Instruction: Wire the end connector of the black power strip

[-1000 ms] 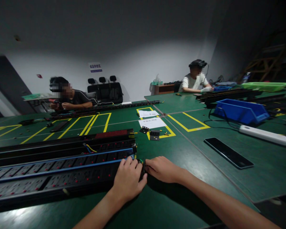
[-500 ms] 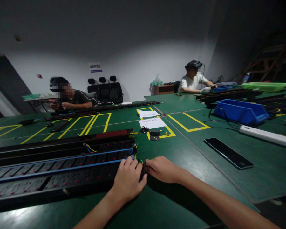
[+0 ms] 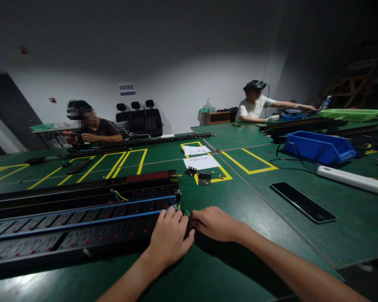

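A long black power strip with rows of sockets and small red dots lies along the front left of the table. Wrapped over its right end is my left hand, fingers on the far edge and thumb on the near side. My right hand is closed in a pinch on a small black end piece at that end. A green-yellow wire shows between the strip and the piece. The fingertips of my right hand are partly hidden.
Behind lie another strip with blue edges and black rails. Small black brackets sit by paper sheets. Rightward are a phone, a white power strip and a blue bin. Two people work across the table.
My hands hold nearly the same position at the strip's end. The co-worker at the back right has stretched one arm out to the right, toward the green tray.
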Demonstrator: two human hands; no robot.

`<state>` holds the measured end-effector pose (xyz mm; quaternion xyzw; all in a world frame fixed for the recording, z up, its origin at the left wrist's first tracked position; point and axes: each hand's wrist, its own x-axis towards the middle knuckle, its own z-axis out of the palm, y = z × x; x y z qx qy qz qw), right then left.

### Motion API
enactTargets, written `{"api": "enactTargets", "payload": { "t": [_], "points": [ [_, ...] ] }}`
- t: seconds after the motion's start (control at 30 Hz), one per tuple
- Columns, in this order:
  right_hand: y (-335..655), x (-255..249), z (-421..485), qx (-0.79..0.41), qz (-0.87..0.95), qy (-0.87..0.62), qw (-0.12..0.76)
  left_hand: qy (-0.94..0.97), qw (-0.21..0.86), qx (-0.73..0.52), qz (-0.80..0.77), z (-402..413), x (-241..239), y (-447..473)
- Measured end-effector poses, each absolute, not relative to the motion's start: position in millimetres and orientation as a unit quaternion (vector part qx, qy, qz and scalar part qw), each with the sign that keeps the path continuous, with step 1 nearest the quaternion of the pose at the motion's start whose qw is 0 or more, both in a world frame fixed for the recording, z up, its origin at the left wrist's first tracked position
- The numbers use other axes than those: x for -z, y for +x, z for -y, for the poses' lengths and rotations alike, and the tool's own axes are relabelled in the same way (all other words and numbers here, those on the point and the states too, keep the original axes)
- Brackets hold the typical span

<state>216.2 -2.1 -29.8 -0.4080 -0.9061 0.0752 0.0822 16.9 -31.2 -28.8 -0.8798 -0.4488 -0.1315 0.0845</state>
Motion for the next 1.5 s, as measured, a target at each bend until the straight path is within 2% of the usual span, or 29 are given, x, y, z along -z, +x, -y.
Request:
{"api": "enactTargets", "payload": {
  "t": [1.5],
  "points": [
    [216.4,28.7,2.4,-0.091,0.902,-0.418,0.063,-0.885,0.084,0.119,0.443,31.3,26.3,16.1]
  ]
}}
